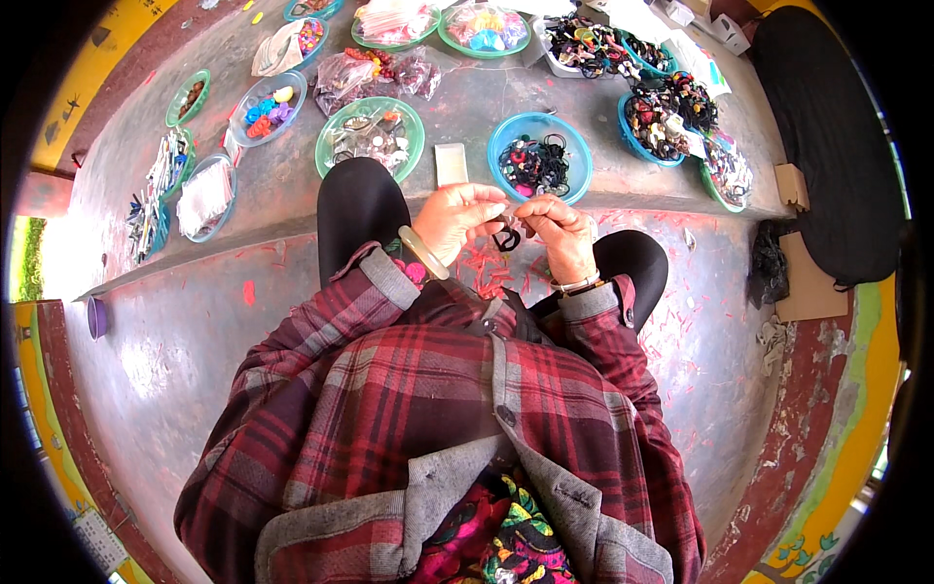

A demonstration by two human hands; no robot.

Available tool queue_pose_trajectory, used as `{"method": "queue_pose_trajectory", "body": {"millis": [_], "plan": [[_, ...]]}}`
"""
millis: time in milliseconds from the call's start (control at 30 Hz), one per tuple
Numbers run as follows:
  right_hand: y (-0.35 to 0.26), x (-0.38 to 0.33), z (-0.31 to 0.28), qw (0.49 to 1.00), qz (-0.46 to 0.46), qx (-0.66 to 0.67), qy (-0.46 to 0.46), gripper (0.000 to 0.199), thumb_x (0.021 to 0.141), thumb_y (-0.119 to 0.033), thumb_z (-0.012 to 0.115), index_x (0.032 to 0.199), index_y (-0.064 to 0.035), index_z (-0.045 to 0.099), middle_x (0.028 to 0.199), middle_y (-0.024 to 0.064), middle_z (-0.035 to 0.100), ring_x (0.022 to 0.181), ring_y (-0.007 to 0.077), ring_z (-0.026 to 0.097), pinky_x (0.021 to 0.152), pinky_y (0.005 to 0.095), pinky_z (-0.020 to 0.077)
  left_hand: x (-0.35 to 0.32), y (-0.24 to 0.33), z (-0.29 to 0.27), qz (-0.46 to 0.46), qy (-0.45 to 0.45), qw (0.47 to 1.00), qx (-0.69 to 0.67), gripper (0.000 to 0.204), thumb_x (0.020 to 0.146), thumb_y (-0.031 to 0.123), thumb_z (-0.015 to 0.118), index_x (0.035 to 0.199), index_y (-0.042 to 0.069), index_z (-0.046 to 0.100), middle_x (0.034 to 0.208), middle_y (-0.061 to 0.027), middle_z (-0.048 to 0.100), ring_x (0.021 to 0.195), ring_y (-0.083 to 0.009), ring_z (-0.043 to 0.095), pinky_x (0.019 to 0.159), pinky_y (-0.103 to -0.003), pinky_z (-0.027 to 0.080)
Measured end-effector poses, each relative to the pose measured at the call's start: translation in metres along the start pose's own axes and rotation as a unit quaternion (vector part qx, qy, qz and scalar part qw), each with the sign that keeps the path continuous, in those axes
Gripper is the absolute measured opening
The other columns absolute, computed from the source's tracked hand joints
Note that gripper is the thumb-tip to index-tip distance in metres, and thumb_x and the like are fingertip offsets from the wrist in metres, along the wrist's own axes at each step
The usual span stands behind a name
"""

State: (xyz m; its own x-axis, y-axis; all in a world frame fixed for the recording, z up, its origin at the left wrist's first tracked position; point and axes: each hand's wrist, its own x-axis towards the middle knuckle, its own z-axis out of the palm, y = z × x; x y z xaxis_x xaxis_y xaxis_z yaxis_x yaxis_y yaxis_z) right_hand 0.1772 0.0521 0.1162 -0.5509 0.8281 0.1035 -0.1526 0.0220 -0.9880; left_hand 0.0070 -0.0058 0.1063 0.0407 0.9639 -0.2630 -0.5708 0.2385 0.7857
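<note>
Both hands meet over my lap, between my raised knees. A small black elastic hair tie (506,238) hangs in a loop below the fingertips. My left hand (455,224), with a pale bangle on its wrist, is closed in a pinch at the tie. Opposite it, my right hand (561,238) pinches too, its fingertips almost touching the left ones. Any smaller part between the fingers is hidden. Just beyond the hands stands a blue bowl (584,156) of dark hair ties. A narrow white tray (450,164) sits to its left, beside a green bowl (419,141) of small clear and silvery pieces.
On the raised concrete ledge (467,92) stand several more bowls of beads, ties and trinkets. A bag of red beads (375,78) lies behind the green bowl. Red scraps (486,268) litter the floor below my hands. A black padded object (827,146) and cardboard (812,282) stand right.
</note>
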Motion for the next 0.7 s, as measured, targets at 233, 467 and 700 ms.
{"method": "queue_pose_trajectory", "body": {"millis": [233, 467, 700], "plan": [[0.001, 0.001, -0.002, 1.0, 0.006, -0.001, -0.006, 0.013, 0.079, 0.0, 0.051, 0.086, -0.0017, 0.062, 0.08, 0.0023, 0.057, 0.069, 0.0099, 0.052, 0.063, 0.0216, 0.0412, 0.001, -0.002, 0.0, 0.002, 0.025, 1.0, 0.005, 0.017, 0.085, 0.007, 0.052, 0.096, -0.005, 0.054, 0.096, -0.0099, 0.057, 0.086, -0.0162, 0.058, 0.073, -0.025, 0.05], [-0.011, 0.004, 0.004, 0.992, 0.09, 0.065, 0.051, 0.013, 0.081, -0.012, 0.057, 0.09, -0.0029, 0.06, 0.079, 0.0, 0.058, 0.075, 0.008, 0.052, 0.067, 0.0213, 0.0403, -0.002, 0.001, 0.003, 0.058, 0.04, 0.99, 0.12, 0.017, 0.085, 0.008, 0.052, 0.095, -0.005, 0.055, 0.09, -0.0103, 0.059, 0.079, -0.0172, 0.06, 0.07, -0.025, 0.051], [0.011, 0.003, -0.003, 0.996, 0.084, -0.022, -0.033, 0.008, 0.077, -0.007, 0.064, 0.081, -0.0027, 0.059, 0.073, -0.0019, 0.057, 0.068, 0.0053, 0.049, 0.062, 0.0201, 0.0404, -0.007, -0.005, 0.009, 0.131, -0.006, 0.959, 0.251, 0.018, 0.087, 0.011, 0.049, 0.093, -0.005, 0.056, 0.085, -0.0099, 0.061, 0.075, -0.0149, 0.06, 0.065, -0.025, 0.052]]}}
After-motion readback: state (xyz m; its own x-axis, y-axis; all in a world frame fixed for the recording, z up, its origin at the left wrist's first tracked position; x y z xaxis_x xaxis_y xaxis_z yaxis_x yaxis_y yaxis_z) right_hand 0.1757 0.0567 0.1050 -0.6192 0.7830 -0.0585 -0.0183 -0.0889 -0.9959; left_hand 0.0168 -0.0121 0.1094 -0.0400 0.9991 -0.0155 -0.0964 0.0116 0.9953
